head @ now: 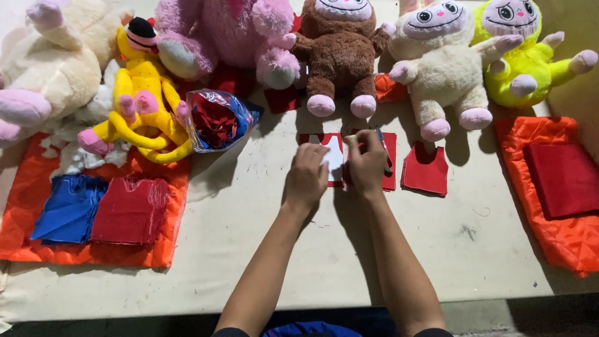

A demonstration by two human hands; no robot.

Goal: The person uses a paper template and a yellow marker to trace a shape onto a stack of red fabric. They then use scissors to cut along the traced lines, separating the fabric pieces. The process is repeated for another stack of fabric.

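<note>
Nearest to the camera, two bare forearms reach out over the pale tabletop [249, 218] toward its middle. The left hand [306, 178] lies flat with curled fingers on a white template card [335, 156], pressing it down on a red felt piece [390, 162]. The right hand [367, 163] is closed around a pen [383, 146], whose tip I cannot see, and it rests just beside the card on the same red piece. Just to the right lies a small stack of cut red felt shapes [425, 170].

At the near left, an orange quilted cloth [25, 206] carries a blue fabric stack [70, 209] and a red fabric stack [131, 211]. At the right, another orange quilted cloth [561, 249] carries a red folded fabric [564, 178].

Further away, a clear bag of red and blue scraps [218, 118] lies beside a yellow plush toy [143, 93]. Along the far edge stand a cream plush [50, 62], a pink plush [224, 31], a brown plush [340, 56], a beige plush [440, 68] and a lime-green plush [530, 62].
</note>
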